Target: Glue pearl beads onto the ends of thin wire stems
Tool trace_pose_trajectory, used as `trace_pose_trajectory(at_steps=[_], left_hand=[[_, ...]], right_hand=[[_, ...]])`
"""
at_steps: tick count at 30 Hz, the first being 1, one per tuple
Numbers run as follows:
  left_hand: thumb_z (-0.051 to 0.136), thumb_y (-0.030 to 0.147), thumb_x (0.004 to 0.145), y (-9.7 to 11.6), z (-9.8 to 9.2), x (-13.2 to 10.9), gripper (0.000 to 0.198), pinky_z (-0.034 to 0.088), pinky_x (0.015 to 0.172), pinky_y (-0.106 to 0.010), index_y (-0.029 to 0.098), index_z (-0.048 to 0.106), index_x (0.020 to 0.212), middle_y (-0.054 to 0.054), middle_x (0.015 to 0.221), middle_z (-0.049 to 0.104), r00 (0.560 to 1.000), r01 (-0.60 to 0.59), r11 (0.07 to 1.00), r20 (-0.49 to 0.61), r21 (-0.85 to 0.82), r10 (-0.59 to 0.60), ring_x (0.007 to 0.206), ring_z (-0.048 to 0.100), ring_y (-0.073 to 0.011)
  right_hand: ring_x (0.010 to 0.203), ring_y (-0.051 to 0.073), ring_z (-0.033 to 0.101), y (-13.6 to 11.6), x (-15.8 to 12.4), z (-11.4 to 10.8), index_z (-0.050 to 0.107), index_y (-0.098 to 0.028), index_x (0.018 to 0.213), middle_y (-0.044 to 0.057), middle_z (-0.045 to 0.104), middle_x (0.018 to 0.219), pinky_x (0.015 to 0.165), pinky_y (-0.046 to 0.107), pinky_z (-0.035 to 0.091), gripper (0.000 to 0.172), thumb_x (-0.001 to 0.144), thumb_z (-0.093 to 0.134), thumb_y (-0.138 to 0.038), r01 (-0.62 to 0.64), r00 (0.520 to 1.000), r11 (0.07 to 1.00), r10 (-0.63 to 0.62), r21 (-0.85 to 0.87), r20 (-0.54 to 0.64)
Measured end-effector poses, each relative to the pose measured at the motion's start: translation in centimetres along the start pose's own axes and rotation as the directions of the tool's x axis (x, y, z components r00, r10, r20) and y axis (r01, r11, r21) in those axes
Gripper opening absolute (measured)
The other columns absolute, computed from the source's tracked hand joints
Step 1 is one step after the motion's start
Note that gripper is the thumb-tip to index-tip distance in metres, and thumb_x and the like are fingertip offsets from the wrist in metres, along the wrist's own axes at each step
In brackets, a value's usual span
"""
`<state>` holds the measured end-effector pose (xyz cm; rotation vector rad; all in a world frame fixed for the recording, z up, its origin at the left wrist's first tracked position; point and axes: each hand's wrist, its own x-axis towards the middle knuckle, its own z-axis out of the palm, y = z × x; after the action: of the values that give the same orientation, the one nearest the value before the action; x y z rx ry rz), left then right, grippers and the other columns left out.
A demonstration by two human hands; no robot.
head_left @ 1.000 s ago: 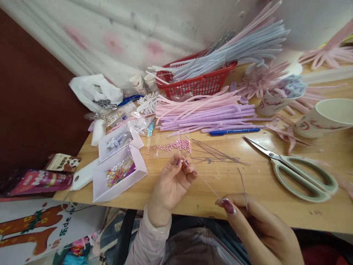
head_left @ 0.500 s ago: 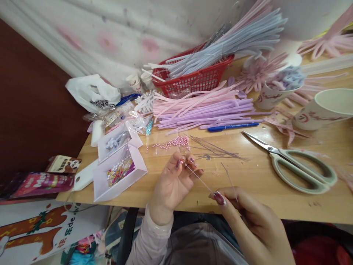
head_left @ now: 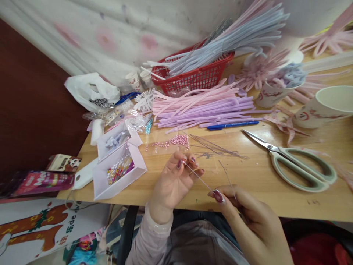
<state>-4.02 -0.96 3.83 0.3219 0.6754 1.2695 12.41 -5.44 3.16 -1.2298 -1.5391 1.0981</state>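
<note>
My left hand (head_left: 173,184) is palm up, thumb and index finger pinched on a small pink bead (head_left: 184,162). A thin wire (head_left: 200,178) runs straight from that pinch to my right hand (head_left: 242,217), whose thumb and index finger are closed on it. The wire's other stretch rises past the right index finger. Whether the wire passes through the bead is too small to tell. Just behind my left fingers lies a cluster of loose pink beads (head_left: 178,141) on clear plastic. More thin wires (head_left: 217,146) lie in a loose bunch to its right.
Green-handled scissors (head_left: 289,158) lie at the right, and a blue pen (head_left: 233,125) behind the wires. Pink and purple pipe cleaners (head_left: 198,108) spread before a red basket (head_left: 193,79). White open boxes (head_left: 138,163) stand left; a paper cup (head_left: 322,108) stands far right.
Both hands keep their grip and stay nearly in place. The right hand and wire have shifted very slightly up and left; the camera view has moved a little.
</note>
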Motion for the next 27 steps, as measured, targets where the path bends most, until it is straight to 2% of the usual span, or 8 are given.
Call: trace_pose_trajectory(at_steps=[9,27], left_hand=[[0.090,0.029,0.066,-0.14,0.07,0.03,0.026,0.055,0.084,-0.034,0.023,0.066,0.074,0.002,0.084,0.060,1.000,-0.016,1.000,-0.020,0.027,0.016,0.079,0.060,-0.0127],[0.087,0.022,0.072,-0.44,0.16,0.10,0.016,0.057,0.081,-0.027,0.024,0.073,0.079,0.002,0.086,0.070,0.999,-0.024,0.999,0.044,-0.033,0.026,0.080,0.066,-0.0094]], right_hand=[[0.052,0.013,0.054,0.06,-0.16,-0.17,0.061,-0.022,0.076,-0.001,0.063,0.063,0.048,0.022,0.043,0.023,0.097,0.054,-0.030,0.001,1.000,1.000,-0.001,-0.007,0.022],[0.051,0.011,0.052,0.04,-0.23,-0.42,0.063,-0.021,0.081,-0.003,0.059,0.061,0.048,0.019,0.043,0.020,0.098,0.054,-0.027,0.032,0.999,0.999,-0.031,-0.026,0.036]])
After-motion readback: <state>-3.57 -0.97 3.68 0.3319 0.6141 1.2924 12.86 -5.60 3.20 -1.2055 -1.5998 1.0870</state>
